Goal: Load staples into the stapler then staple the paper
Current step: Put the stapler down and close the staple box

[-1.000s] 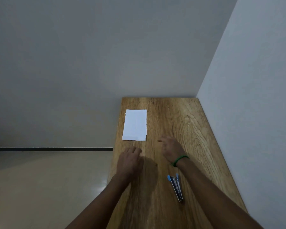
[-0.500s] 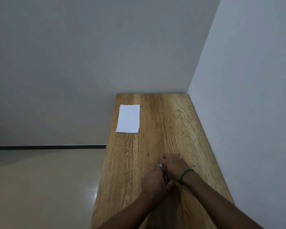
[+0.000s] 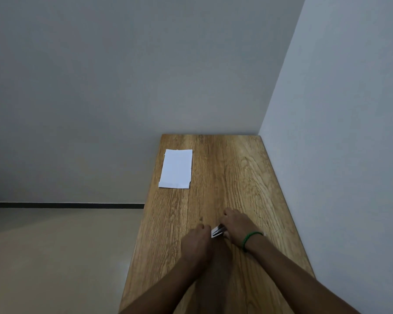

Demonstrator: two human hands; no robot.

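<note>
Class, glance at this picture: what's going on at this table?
A person's left hand and right hand, the latter wearing a green wristband, meet at a stapler near the front of the wooden table; their grip on it is hidden. The paper lies flat, apart, by the far left edge, untouched.

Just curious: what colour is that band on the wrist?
Green; the band shows best in the head view.

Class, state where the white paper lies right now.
Head view: the white paper lies flat on the wooden table, far left near its left edge, well beyond the stapler.
</note>
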